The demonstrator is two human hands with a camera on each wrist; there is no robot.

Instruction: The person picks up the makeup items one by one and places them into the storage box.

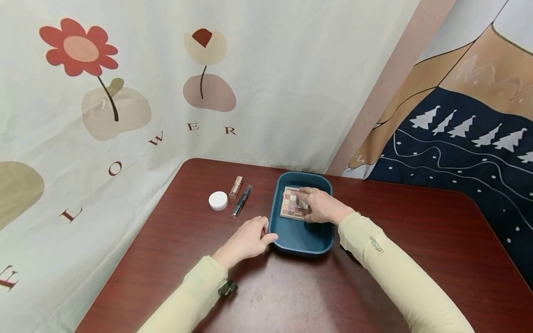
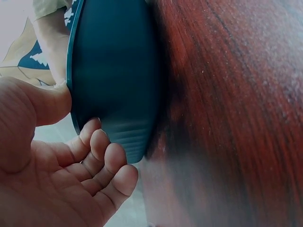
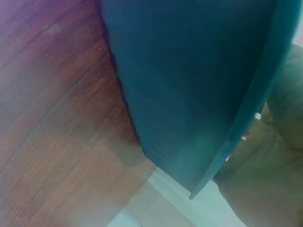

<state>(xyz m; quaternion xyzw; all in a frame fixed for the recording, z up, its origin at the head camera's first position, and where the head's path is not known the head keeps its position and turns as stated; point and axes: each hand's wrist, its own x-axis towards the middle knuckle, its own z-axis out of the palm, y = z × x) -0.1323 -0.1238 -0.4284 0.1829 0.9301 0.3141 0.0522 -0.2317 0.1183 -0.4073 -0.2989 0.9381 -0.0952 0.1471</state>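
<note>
A dark blue rectangular tray (image 1: 306, 240) with rounded corners sits on the table. Inside it, towards the far end, is an eyeshadow palette (image 1: 287, 206) with a clear lettered lid. My right hand (image 1: 322, 206) reaches over the tray's right wall and holds the palette, fingers at its far edge and thumb at its near edge. My left hand (image 1: 250, 236) grips the tray's left rim; in the left wrist view the thumb lies over the rim (image 2: 69, 61) and the fingertips are against the outer wall. The tray wall (image 3: 189, 94) hides most of the right hand in the right wrist view.
Left of the tray lie a round white jar (image 1: 218, 200), a lipstick tube (image 1: 236, 187) and a dark double-ended pen-like stick (image 1: 242, 201). The reddish-brown table (image 1: 399, 217) meets a printed curtain (image 1: 283, 92) along its back edge.
</note>
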